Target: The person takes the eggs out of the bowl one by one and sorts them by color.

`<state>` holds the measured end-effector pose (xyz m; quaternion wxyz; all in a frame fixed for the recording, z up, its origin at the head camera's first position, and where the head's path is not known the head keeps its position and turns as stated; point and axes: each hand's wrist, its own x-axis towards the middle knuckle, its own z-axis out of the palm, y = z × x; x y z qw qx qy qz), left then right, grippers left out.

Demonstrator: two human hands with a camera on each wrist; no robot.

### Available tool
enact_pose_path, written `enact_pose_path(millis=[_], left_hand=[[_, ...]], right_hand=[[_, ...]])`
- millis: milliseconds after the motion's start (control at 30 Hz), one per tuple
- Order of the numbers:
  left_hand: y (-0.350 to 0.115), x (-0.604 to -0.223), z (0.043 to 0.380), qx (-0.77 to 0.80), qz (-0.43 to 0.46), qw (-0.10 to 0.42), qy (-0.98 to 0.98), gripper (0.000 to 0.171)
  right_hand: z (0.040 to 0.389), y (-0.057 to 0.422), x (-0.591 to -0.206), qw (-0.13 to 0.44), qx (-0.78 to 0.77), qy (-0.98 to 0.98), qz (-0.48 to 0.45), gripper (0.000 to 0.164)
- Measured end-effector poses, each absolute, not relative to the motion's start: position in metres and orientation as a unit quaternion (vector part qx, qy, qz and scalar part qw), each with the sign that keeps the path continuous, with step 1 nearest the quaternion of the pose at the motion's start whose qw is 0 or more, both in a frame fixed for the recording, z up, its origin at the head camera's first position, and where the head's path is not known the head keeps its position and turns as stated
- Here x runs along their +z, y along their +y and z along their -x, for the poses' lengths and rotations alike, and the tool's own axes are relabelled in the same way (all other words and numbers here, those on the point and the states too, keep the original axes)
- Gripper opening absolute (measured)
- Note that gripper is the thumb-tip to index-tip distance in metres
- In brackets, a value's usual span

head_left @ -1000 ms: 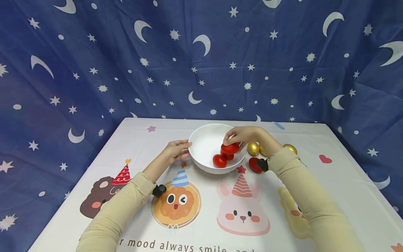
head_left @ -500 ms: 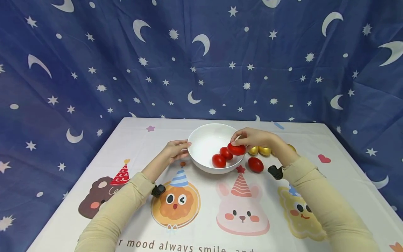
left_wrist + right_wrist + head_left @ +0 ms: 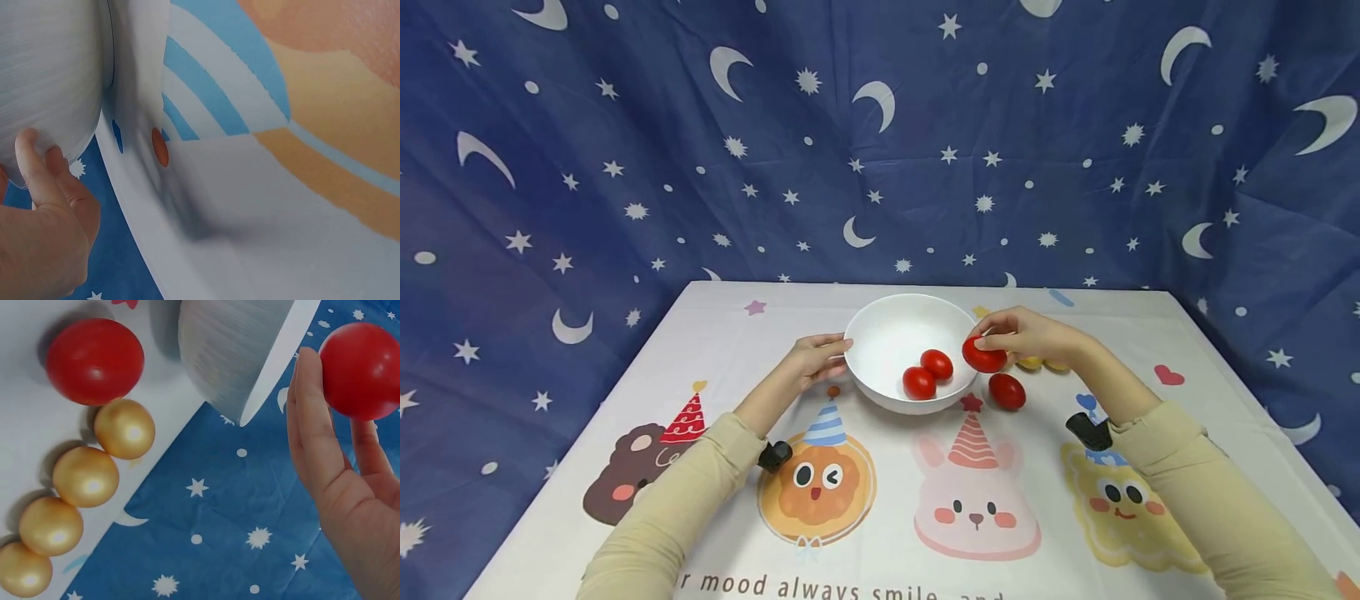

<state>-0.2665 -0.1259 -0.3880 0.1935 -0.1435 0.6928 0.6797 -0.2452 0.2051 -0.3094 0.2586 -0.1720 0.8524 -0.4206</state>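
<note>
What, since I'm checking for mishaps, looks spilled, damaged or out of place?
Nothing stands out. The white bowl looks upright, two red eggs inside; the right hand holds a third red egg, a fourth red egg lies beside the bowl, and four gold eggs sit in a row. No spill or crack shows.

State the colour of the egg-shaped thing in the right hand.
The egg-shaped thing is red, best seen in the right wrist view.

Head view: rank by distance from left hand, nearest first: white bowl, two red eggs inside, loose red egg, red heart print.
1. White bowl: left rim in the left hand.
2. Front red egg and back red egg, inside bowl: too close to call.
3. Loose red egg: on table, right of bowl.
4. Red heart print: far right.
</note>
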Motion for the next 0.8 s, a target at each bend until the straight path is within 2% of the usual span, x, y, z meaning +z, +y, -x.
enact_pose_path(millis=[800], left_hand=[[-0.128, -0.389, 0.268, 0.682, 0.141, 0.200, 0.689, 0.051]], right_hand=[[0.221, 0.262, -0.341, 0.211, -0.447, 0.866, 0.077, 0.048]])
